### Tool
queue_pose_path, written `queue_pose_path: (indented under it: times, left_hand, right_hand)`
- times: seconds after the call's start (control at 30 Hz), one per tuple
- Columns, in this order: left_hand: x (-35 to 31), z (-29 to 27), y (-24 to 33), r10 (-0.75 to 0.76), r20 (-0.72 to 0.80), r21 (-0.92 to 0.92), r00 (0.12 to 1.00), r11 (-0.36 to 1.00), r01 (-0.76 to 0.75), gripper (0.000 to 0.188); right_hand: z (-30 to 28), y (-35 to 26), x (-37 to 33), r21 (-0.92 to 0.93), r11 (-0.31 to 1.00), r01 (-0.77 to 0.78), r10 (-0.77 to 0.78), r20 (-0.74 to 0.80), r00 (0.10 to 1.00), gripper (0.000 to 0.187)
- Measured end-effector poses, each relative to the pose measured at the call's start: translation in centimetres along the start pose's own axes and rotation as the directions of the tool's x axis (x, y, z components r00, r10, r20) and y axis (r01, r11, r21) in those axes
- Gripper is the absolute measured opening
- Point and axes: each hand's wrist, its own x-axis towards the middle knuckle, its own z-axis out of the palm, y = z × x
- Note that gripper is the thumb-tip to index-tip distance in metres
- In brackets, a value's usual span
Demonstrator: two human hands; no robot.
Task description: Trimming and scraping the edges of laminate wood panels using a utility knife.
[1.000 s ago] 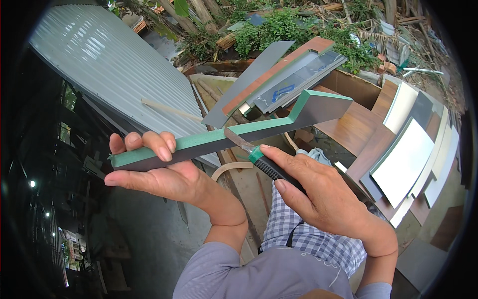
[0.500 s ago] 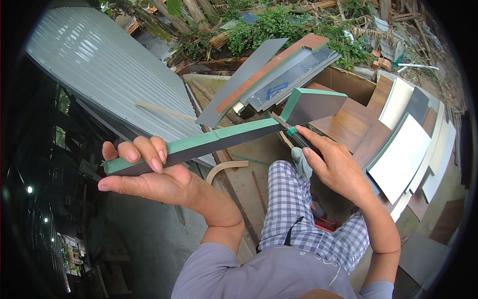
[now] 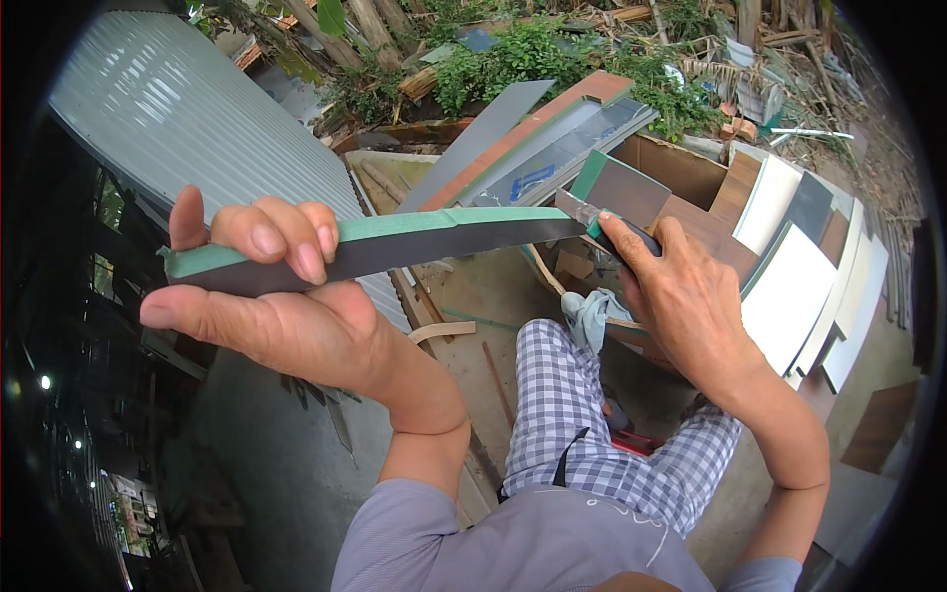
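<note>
My left hand is closed round the left end of a long, narrow dark board with a green edge facing up. The board runs rightward across the view. Beyond its right end shows a brown panel with a green edge; whether the two are one piece is hidden by the tool. In my right hand is a utility knife with a black and green handle. Its blade lies at the board's right end, seemingly touching the green edge; the exact contact is hard to make out.
Ahead, long grey and brown boards lean across a cardboard box. Stacked white and wood-toned panels spread to the right. A grey cloth hangs by my knee. Corrugated metal sheeting stands at the left.
My left hand has come left and closer with the board, which now lies more level. The knife has shifted slightly right and up, its blade now at the board's right end.
</note>
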Motion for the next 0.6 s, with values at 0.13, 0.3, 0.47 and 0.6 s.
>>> queue_pose_path:
  times: [0.13, 0.3, 0.47, 0.6]
  left_hand:
    - [-0.1, -0.3, 0.0, -0.008, -0.008, -0.013, 1.0, 1.0, 0.008, 0.064]
    - [-0.3, -0.9, -0.1, -0.017, -0.019, -0.022, 1.0, 1.0, 0.017, 0.063]
    - [-0.3, -3.7, -0.8, -0.012, -0.079, -0.069, 0.997, 0.998, 0.007, 0.058]
    - [-0.1, -6.0, -1.5, -0.028, -0.038, -0.18, 0.999, 0.983, 0.021, 0.055]
  right_hand:
    - [0.3, 0.8, 0.4, -0.121, 0.992, 0.019, -0.028, -0.069, 0.997, 0.053]
    - [-0.3, 6.4, 1.8, -0.122, 0.984, -0.133, 0.101, -0.238, 0.966, 0.04]
    - [-1.2, 7.3, 1.2, 0.761, 0.488, -0.427, 0.206, 0.376, 0.904, 0.041]
    - [1.3, 5.6, 0.7, 0.837, 0.45, -0.31, 0.025, 0.336, 0.942, 0.042]
